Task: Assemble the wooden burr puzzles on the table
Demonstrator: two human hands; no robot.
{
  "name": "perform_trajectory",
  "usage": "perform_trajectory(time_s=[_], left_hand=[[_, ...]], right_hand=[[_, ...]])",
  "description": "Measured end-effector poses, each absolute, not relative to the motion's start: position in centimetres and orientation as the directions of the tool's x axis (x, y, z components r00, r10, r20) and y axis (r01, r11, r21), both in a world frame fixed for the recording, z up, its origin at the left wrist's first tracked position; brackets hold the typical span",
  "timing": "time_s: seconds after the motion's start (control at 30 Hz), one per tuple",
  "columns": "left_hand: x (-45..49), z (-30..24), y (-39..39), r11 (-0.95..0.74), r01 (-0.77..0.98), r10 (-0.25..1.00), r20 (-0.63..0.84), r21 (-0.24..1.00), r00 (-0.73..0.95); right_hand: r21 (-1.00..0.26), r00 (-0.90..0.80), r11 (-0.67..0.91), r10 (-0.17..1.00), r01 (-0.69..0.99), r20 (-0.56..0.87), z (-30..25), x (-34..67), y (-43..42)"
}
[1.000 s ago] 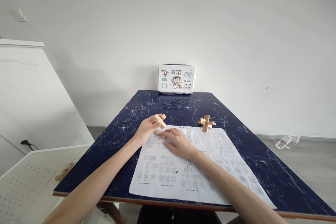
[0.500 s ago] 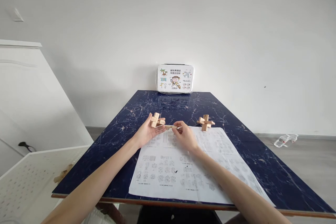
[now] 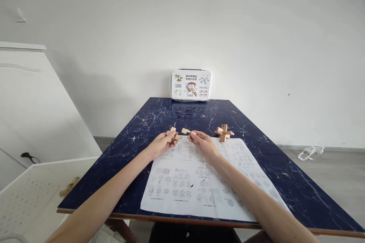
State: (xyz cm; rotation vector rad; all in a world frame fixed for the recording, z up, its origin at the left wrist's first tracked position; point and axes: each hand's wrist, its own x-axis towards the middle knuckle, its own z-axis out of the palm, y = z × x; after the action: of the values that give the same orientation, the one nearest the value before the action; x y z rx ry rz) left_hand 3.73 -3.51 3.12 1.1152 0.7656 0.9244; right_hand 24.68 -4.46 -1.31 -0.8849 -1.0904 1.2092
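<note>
My left hand [image 3: 163,145] is closed around a partly joined wooden burr puzzle [image 3: 177,137], the thumb pressed on top of its crossed pieces. Just to the right, my right hand [image 3: 205,145] pinches a single notched wooden puzzle piece [image 3: 185,131] by one end, its other end pointing left toward the puzzle. A small gap separates the two. Both hands are over the upper part of a white instruction sheet [image 3: 182,208] printed with grey diagrams. Beyond the sheet's top edge, right of my right hand, stands an assembled wooden burr puzzle [image 3: 224,133].
The dark blue marbled table [image 3: 137,121] carries a white cartoon case [image 3: 191,85] at its far edge against the wall. A white perforated surface [image 3: 31,193] with a wooden item [image 3: 68,188] lies at the lower left. Clear plastic [image 3: 310,152] is on the floor at right.
My left hand has turned and closed its thumb over the puzzle. My right hand has shifted slightly right, and its piece has lifted and tilted away from the left fingers.
</note>
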Motion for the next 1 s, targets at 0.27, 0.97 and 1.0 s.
perform_trajectory(time_s=[0.27,0.97,1.0], left_hand=[[4.0,3.0,-3.9,0.061,-0.146,0.896,0.01,0.987,0.444],[3.5,2.2,-3.2,-0.049,-0.108,0.923,0.086,0.993,0.376],[3.6,2.2,-3.2,-0.06,-0.101,0.919,0.094,0.993,0.383]], right_hand=[[-0.965,0.077,0.241,0.969,-0.1,0.234,-0.6,24.3,-5.0],[-0.927,0.013,0.371,0.928,0.056,0.372,-1.1,24.4,-5.0],[-0.918,-0.003,0.39,0.92,0.075,0.391,-1.0,24.4,-5.0]])
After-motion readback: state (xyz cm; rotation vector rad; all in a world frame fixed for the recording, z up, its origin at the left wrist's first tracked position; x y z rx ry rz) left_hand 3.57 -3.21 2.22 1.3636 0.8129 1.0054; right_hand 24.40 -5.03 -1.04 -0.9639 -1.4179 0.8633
